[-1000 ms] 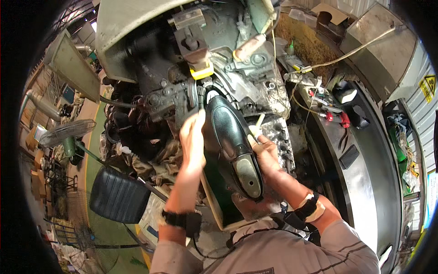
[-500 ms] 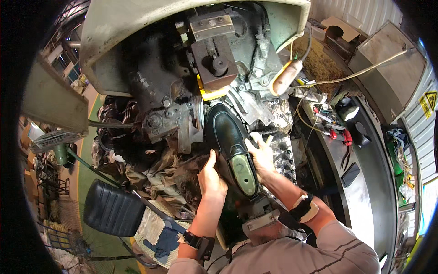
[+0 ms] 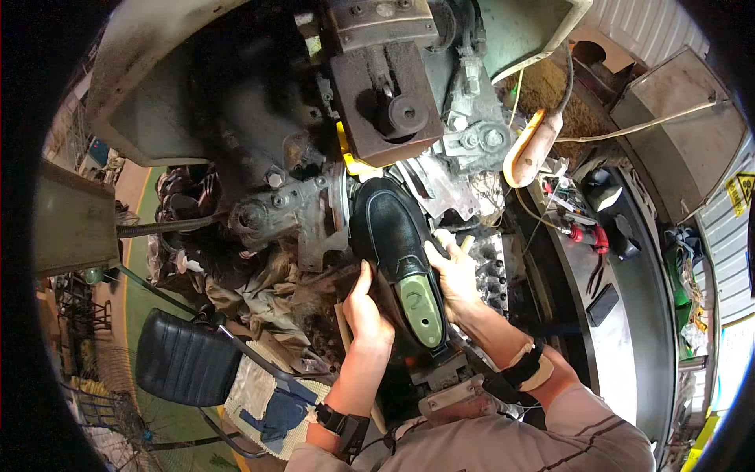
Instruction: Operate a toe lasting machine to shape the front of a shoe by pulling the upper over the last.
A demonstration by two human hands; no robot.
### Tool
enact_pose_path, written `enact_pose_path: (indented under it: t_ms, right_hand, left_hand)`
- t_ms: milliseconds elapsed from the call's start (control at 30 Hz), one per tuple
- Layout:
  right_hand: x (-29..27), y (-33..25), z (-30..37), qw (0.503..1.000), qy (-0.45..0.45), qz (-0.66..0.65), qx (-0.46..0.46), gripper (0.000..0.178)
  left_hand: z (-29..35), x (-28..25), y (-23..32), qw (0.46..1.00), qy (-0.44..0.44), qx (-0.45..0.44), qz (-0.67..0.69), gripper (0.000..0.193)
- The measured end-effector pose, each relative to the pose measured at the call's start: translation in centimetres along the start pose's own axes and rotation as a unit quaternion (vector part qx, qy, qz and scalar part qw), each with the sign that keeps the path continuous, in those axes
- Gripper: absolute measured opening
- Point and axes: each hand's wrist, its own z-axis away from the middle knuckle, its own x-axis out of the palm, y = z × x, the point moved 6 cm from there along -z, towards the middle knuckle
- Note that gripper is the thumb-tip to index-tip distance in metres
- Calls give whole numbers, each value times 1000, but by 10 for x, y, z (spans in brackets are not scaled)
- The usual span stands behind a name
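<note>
A black leather loafer sits on a green shoe last, its toe pointing away from me into the machine's jaws. My left hand holds it by the left side, thumb up along the upper and the other fingers mostly hidden. On the opposite side my right hand grips the shoe, with the thumb against its edge and fingertips reaching past it; pale coverings seem to be on some fingers. Just beyond the toe are a dark metal block and a yellow part. Metal side plates flank the toe.
A lamp-like fixture hangs at the right on a cable. Beyond it, a bench carries a phone and red-handled tool. At the left are a black chair and crumpled cloth.
The machine looks larger and nearer, as my view has shifted toward it. The loafer's toe still lies at the jaws, and both hands keep their hold on its sides.
</note>
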Motion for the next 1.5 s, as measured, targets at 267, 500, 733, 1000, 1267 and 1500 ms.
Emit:
enact_pose_path:
  t_ms: [267,500,733,1000,1267,1500]
  right_hand:
    - [-7,17,-14,999,-9,-46,-1,77]
    - [-5,33,-22,990,-60,-123,40,76]
    - [-3,33,-24,991,-88,-100,-9,74]
    - [-5,44,-34,989,-88,-122,-15,88]
    - [7,32,-21,963,-88,-240,89,70]
    - [-2,37,-25,972,-95,-190,104,37]
  left_hand:
    - [-23,-17,-10,995,28,92,5,29]
    - [-27,-21,-7,987,58,144,-44,28]
    - [-37,-29,-14,984,71,150,-65,35]
    - [-46,-33,-23,987,49,144,-51,41]
    - [-46,-23,-26,999,1,30,27,45]
    - [-53,-29,-19,997,16,61,-54,42]
